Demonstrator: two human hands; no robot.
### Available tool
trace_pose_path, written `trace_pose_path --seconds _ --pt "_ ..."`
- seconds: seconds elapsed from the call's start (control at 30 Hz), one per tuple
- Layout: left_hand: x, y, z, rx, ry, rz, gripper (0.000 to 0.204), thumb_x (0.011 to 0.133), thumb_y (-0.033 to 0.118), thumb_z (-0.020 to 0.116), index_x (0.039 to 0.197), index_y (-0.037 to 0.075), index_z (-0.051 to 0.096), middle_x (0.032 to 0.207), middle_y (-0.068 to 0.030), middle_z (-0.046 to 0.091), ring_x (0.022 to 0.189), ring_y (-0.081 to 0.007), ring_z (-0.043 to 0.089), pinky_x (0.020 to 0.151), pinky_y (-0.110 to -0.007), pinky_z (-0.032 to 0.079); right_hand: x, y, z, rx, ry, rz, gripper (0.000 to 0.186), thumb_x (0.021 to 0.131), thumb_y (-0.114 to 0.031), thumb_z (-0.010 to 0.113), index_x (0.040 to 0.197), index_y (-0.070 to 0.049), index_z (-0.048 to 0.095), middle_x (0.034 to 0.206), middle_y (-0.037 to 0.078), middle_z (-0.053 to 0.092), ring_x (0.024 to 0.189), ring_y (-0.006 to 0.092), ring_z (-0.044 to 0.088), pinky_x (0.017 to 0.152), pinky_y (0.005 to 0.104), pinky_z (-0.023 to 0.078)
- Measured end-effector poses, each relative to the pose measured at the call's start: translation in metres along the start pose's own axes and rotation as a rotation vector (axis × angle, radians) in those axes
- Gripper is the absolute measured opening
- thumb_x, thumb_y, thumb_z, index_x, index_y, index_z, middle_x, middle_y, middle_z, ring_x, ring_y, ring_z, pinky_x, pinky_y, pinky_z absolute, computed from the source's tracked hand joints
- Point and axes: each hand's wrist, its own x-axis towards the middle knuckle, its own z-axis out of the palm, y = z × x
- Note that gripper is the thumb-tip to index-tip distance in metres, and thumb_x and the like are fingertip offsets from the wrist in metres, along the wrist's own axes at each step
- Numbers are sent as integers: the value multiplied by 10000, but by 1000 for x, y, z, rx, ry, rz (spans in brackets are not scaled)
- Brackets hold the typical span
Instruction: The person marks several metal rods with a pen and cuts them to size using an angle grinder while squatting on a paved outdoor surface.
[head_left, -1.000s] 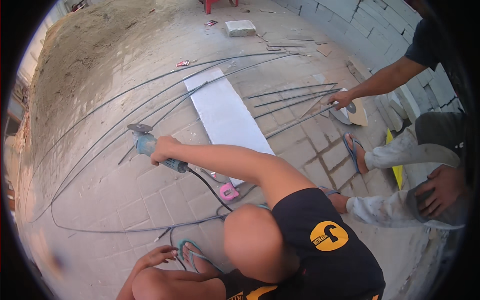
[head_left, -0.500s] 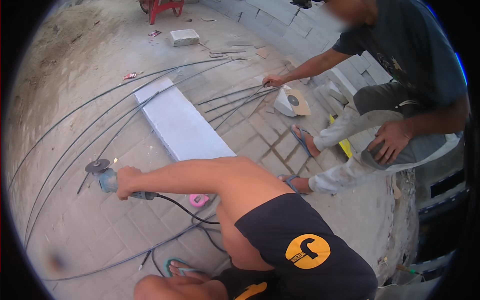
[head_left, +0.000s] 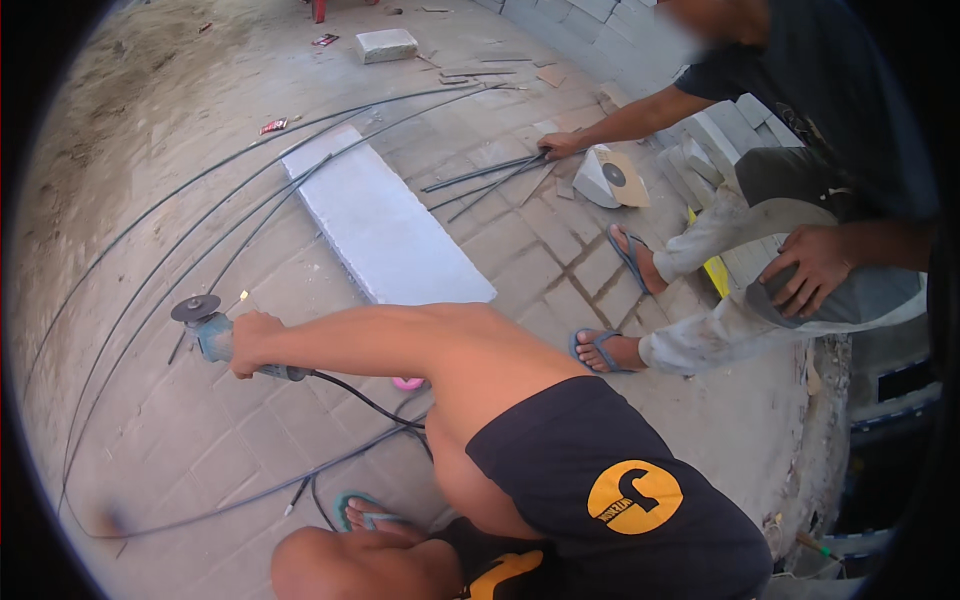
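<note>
My right arm reaches from the lower right across to the left. My right hand (head_left: 257, 343) is closed round the body of a blue-grey angle grinder (head_left: 213, 336). Its dark cutting disc (head_left: 196, 308) faces up, near the end of a thin steel rod. The grinder's black cord (head_left: 365, 398) trails back under my arm. My left hand is out of view. Several long steel rods (head_left: 190, 253) curve over the floor, some lying across a long white block (head_left: 395, 225). At the right, a squatting co-worker's hand (head_left: 562, 145) grips the ends of several shorter rods (head_left: 490, 178).
A pink tape measure (head_left: 408, 383) shows partly below my forearm. By the co-worker's feet stands a pale block with a cardboard piece (head_left: 634, 188) and a round disc on it. A smaller block (head_left: 386, 46) lies farther back. A rod (head_left: 240, 507) curves near my sandalled foot (head_left: 372, 513).
The view has shifted, so the floor and blocks sit higher and further right. The co-worker's short rods are bunched closer together. My arm now covers most of the tape measure.
</note>
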Motion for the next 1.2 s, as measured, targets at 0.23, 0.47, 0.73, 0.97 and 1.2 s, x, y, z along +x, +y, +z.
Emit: trace_pose_path --seconds 0.23,0.47,0.73,0.97,1.2 --pt "-3 -11 -2 -20 -6 -15 577 983 496 514 1316 25 538 1144 -139 658 1107 -230 613 962 -380 450 -12 1 -2 -17 -3 -2 506 549 -265 850 977 -29 716 1031 147 712 941 269 709 784 358 581" --pt "-7 -22 -3 -54 -5 -59 579 987 497 505 1317 23 537 1145 -137 658 1108 -230 612 966 -380 447 -12 7 -3 -18 -53 3 530 552 -262 846 994 -5 707 1029 164 707 945 281 706 790 363 580" --pt "0 -43 11 -118 -18 -102 582 990 499 495 1319 20 535 1147 -135 658 1109 -231 612 971 -379 444 -12 17 -3 -25 -98 -29 511 557 -257 835 986 -9 713 1035 164 702 941 286 705 784 364 578" --pt "-3 -55 13 -223 -6 -63 584 994 500 487 1320 18 534 1149 -133 658 1109 -232 611 975 -378 440 -16 24 -1 -50 -58 10 514 564 -266 822 986 1 702 1045 190 695 956 311 697 796 383 573" --pt "-104 -32 -57 -311 42 220 587 997 502 478 1321 16 532 1151 -131 658 1110 -233 610 980 -378 437 -13 12 2 -43 -49 15 533 584 -324 796 972 30 707 1026 217 701 961 345 694 797 391 569"
